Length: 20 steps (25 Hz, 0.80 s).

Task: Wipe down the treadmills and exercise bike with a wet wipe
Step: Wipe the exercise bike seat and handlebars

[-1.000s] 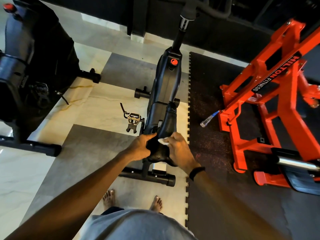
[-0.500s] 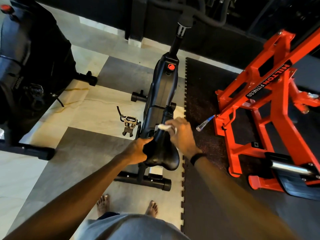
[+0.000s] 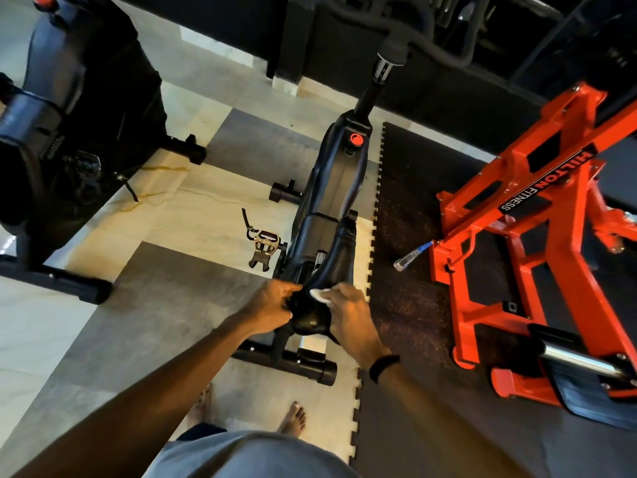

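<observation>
Head view: the right hand [image 3: 348,315], pressing the wet wipe [image 3: 319,294], has slid back from the saddle [image 3: 327,270] nose to its rear, where the left hand [image 3: 272,307] grips; the seat wipe-down seems nearly complete.

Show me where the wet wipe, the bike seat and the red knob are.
wet wipe [image 3: 319,294], head view, on its white corner showing beside the right hand's fingers.
bike seat [image 3: 339,257], head view, on its narrow front part.
red knob [image 3: 356,137], head view, on its round top.
</observation>
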Each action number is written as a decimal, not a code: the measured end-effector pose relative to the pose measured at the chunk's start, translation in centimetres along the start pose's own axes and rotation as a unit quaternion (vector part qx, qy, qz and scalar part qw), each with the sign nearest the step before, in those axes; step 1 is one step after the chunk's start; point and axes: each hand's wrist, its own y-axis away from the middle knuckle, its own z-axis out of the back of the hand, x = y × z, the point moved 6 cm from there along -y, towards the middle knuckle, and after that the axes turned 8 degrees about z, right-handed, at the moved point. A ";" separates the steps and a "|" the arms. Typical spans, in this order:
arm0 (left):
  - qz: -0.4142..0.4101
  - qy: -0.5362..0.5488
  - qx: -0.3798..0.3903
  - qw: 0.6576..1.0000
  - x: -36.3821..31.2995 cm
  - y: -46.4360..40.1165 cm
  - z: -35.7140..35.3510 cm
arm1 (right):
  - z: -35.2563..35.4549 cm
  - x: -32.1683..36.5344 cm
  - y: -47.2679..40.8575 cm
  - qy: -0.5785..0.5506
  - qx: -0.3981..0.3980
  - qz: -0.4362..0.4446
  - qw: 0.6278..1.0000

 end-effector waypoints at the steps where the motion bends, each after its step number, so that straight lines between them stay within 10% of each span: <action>1: -0.001 0.002 0.000 1.000 -0.1 -0.1 0.1 | -0.3 0.7 1.0 -0.009 0.002 0.013 1.000; 6: 0.000 0.005 0.007 1.000 -0.1 -0.6 0.4 | 0.4 2.7 2.3 -0.072 0.070 0.103 0.990; 12: 0.016 -0.040 -0.003 0.999 1.3 -0.4 0.7 | 6.2 -2.9 -9.3 0.024 -0.074 0.010 0.997; 20: 0.076 -0.074 -0.048 0.993 4.3 0.3 1.9 | -0.5 -1.4 -4.6 0.067 0.039 -0.020 0.997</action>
